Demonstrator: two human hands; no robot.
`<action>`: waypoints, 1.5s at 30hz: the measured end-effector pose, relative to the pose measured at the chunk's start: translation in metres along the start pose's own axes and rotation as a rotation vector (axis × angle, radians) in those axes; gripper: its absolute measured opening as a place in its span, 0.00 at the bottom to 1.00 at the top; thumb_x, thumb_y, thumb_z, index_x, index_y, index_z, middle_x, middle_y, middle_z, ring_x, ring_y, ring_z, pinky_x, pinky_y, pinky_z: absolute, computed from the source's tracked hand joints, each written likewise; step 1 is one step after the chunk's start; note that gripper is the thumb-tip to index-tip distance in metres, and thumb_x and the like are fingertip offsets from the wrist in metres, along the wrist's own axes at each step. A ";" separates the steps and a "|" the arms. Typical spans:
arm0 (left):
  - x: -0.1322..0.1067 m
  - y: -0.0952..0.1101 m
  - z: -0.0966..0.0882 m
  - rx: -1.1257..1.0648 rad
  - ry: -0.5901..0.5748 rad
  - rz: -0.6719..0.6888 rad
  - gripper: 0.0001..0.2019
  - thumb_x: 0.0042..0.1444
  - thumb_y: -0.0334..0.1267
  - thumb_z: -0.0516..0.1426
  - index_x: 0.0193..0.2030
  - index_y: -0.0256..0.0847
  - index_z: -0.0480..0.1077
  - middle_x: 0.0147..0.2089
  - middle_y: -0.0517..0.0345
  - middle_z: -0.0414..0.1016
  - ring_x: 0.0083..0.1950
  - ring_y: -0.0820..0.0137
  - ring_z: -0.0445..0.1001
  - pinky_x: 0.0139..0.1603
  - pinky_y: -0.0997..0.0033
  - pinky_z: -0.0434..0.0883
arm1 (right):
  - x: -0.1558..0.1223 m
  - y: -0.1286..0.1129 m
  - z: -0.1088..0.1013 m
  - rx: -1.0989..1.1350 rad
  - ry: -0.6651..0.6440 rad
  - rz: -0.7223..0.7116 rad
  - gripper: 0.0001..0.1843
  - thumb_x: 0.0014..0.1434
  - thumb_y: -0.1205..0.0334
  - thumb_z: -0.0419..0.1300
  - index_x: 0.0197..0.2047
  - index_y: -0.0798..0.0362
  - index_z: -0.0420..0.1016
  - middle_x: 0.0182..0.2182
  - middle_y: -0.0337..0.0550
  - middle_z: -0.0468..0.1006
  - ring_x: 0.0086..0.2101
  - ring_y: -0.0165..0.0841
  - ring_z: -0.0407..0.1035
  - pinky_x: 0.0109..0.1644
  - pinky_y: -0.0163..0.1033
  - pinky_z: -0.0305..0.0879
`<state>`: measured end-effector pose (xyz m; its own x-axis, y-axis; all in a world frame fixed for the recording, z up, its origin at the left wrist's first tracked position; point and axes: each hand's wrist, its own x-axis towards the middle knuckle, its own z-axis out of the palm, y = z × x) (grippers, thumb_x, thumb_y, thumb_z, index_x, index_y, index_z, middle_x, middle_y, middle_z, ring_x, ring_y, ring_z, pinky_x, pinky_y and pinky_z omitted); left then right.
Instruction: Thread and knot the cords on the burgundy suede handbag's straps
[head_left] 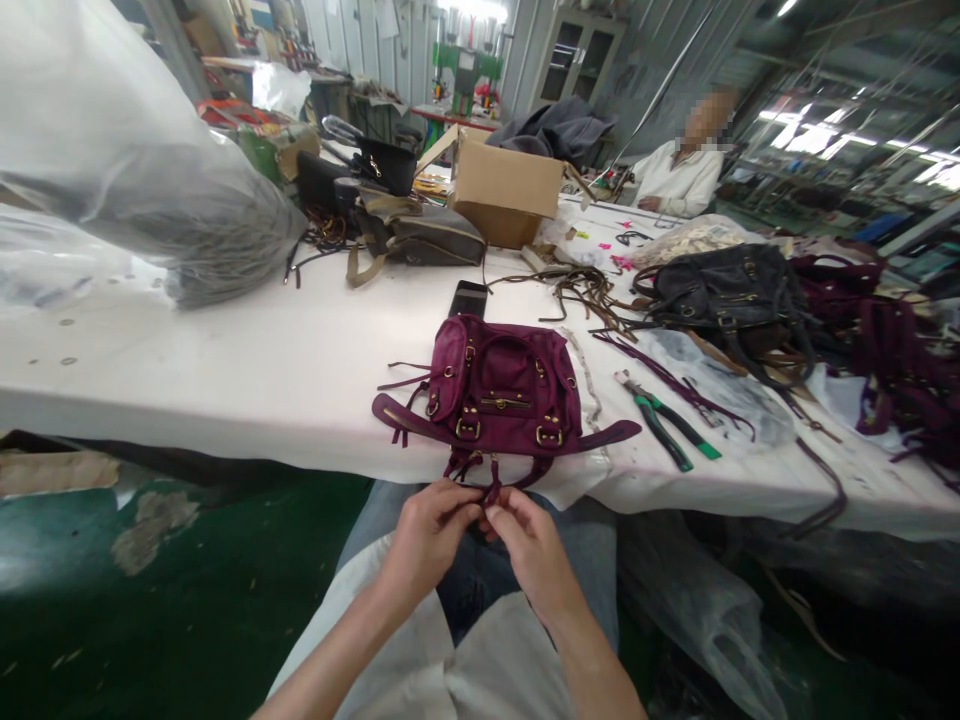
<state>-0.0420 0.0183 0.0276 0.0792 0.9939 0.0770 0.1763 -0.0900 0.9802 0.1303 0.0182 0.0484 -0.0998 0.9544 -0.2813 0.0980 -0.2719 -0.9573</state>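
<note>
A maroon handbag with brass buckles and a front zip lies on the white table, its near edge toward my lap. Just past the table edge, my left hand and my right hand meet with fingers pinched on a maroon strap hanging from the bag. The fingertips partly cover the strap's end. Thin laces trail from the bag's left side. Green-handled pliers rest to the bag's right.
A phone lies behind the bag. Maroon cords, a dark handbag and more maroon bags fill the right. At the back stand a cardboard box and a grey bag. A large plastic sack occupies the left. A person is beyond.
</note>
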 end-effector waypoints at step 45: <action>0.007 -0.004 0.013 -0.971 -0.361 -0.593 0.17 0.61 0.42 0.68 0.52 0.30 0.82 0.28 0.59 0.69 0.30 0.71 0.70 0.36 0.71 0.67 | -0.008 0.011 -0.017 0.403 -0.255 0.321 0.24 0.59 0.43 0.77 0.43 0.57 0.85 0.38 0.49 0.82 0.34 0.32 0.74 0.32 0.32 0.75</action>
<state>-0.0298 0.0244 0.0215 0.5342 0.7751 -0.3374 -0.5252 0.6171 0.5860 0.1487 0.0095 0.0414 -0.3683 0.7701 -0.5209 -0.2175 -0.6161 -0.7571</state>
